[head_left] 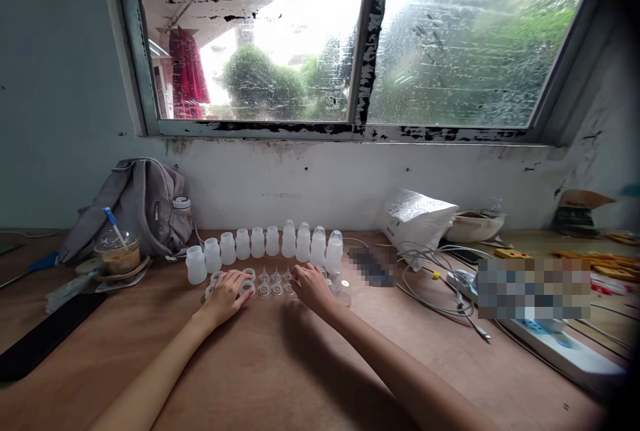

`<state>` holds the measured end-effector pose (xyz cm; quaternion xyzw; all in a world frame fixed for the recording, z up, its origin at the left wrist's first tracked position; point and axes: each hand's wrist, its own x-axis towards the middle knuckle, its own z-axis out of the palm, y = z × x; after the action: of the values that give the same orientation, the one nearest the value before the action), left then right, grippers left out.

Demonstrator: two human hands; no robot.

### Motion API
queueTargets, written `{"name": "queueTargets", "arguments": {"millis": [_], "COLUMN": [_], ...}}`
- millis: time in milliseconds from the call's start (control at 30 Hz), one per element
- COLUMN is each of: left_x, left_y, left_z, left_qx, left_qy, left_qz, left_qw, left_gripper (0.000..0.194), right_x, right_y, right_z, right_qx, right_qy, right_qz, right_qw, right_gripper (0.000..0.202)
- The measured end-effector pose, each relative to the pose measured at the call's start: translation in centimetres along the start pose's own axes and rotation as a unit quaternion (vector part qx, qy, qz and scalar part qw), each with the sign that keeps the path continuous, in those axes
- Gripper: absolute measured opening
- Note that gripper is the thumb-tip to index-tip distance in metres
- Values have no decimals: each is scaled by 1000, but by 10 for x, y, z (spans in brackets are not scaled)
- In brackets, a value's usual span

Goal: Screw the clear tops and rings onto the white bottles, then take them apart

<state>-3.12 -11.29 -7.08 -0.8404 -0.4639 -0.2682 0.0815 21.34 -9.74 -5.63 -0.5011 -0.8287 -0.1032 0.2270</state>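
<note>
On the wooden table, a curved row of small translucent baby bottles (243, 244) stands upright. Those at the left have open necks, while several at the right wear clear domed caps (319, 239). My left hand (227, 296) lies with fingers spread over white screw rings (247, 288), partly covering them. Clear bottle nipples (277, 281) sit in short rows between my hands. Above the right end of these rows is my right hand (314, 287), its fingers apart and reaching down. Beside it, loose clear caps (344, 291) are partly hidden by the hand.
A grey backpack (145, 211), an iced drink cup (117, 252) and a black slab-like object (53, 334) are at the left. At the right are a silvery white bag (417, 217), tangled cables (433, 284) and a white power strip (565, 344). A window wall stands behind.
</note>
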Motion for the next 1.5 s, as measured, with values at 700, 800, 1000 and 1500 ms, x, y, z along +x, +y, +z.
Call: {"name": "queueTargets", "arguments": {"millis": [700, 800, 1000, 1500], "left_x": [182, 183, 175, 106], "left_y": [35, 36, 36, 67], "left_z": [51, 59, 67, -16], "left_qx": [64, 57, 31, -108], "left_qy": [53, 65, 101, 260], "left_qz": [-35, -48, -66, 19], "left_qw": [996, 995, 992, 959], "left_gripper": [40, 41, 33, 37], "right_x": [-47, -48, -48, -49], "right_y": [28, 28, 28, 25], "right_z": [-30, -33, -32, -34], "right_qx": [141, 143, 141, 169], "right_qy": [123, 123, 129, 133], "right_qz": [-5, -3, -4, 0], "right_qw": [982, 982, 982, 976], "right_gripper": [17, 18, 16, 16]}}
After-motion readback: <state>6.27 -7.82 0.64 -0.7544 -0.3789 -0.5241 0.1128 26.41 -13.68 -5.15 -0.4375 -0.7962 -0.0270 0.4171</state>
